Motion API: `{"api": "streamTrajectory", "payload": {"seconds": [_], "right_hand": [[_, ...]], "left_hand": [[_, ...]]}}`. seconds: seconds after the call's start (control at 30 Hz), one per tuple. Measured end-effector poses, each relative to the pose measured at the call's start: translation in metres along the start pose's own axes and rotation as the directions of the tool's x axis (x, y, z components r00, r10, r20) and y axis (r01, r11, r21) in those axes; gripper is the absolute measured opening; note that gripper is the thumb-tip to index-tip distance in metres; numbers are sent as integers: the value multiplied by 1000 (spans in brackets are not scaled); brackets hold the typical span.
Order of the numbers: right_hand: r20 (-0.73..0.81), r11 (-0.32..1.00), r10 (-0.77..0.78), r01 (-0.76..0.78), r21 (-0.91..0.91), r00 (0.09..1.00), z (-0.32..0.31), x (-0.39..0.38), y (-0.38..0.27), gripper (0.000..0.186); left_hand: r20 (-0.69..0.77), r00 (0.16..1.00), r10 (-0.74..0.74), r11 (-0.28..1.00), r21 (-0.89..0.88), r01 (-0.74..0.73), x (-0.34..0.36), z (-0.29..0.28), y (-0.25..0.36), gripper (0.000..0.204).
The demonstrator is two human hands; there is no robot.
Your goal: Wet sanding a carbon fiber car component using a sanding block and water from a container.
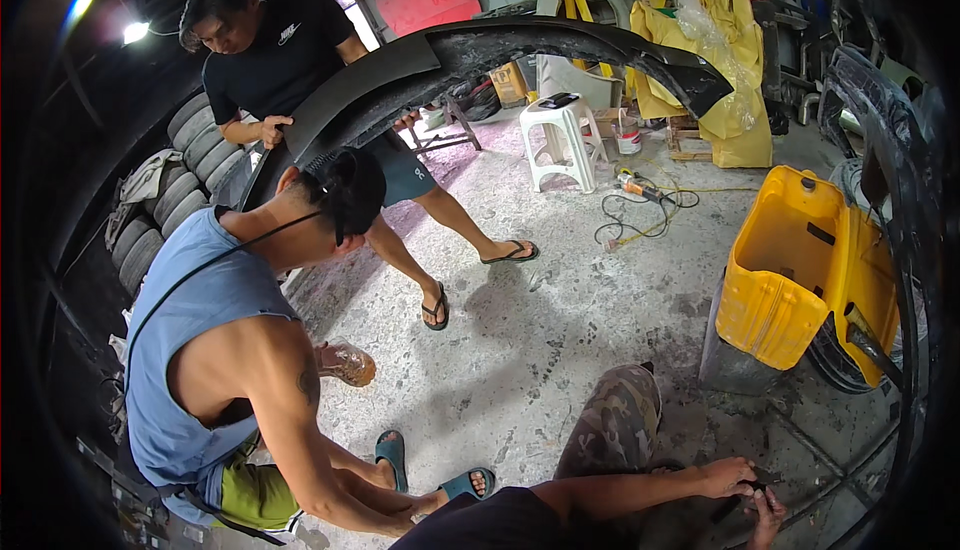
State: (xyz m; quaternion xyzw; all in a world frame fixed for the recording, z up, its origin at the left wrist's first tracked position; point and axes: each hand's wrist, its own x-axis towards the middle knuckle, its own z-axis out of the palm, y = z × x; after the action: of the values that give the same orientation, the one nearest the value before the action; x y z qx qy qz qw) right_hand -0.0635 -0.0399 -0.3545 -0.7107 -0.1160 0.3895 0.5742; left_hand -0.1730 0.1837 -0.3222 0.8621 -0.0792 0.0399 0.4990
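Observation:
My left hand point(730, 476) reaches out at the lower right, its fingers bent and closed round something small and dark that I cannot make out. Close beside it, my right hand point(768, 518) comes up from the lower edge, fingers curled toward the same spot. A dark metal frame of bars point(815, 447) lies on the floor just beyond both hands. My knee in camouflage trousers point(615, 420) is to the left of them.
A person in a blue sleeveless top point(215, 280) bends at the left. Behind, another person point(280, 60) holds a long black car bumper point(390, 75). Yellow cut-open container point(770, 320) at right; white stool point(560, 135), corded power tool point(640, 188) farther off. Tires point(205, 135) stacked far left.

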Motion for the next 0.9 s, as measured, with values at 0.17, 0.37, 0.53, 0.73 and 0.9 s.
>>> {"api": "streamTrajectory", "payload": {"seconds": [0.17, 0.37, 0.53, 0.73, 0.9], "right_hand": [[-24, 999, 11, -12, -47, 1000, 8, -6, -14, 63], [-27, 993, -38, 35, -109, 999, 3, -2, -7, 59], [-37, 990, -55, 50, -131, 998, 10, -1, -11, 58], [6, 988, -54, 55, -141, 999, -6, 10, 11, 49], [128, 991, -36, 52, -126, 991, -22, 28, 44, 50]], "left_hand": [[-75, 995, 59, 998, 4, -59, -1, 9, -13, 28], [-116, 993, 33, 999, -16, -35, 0, 17, -11, 32], [-58, 998, -2, 999, 41, 4, -4, 14, -24, 37], [-34, 999, -5, 999, 32, 6, -1, 14, -18, 38], [-54, 997, -56, 997, 48, 59, -4, 9, -13, 33]]}}
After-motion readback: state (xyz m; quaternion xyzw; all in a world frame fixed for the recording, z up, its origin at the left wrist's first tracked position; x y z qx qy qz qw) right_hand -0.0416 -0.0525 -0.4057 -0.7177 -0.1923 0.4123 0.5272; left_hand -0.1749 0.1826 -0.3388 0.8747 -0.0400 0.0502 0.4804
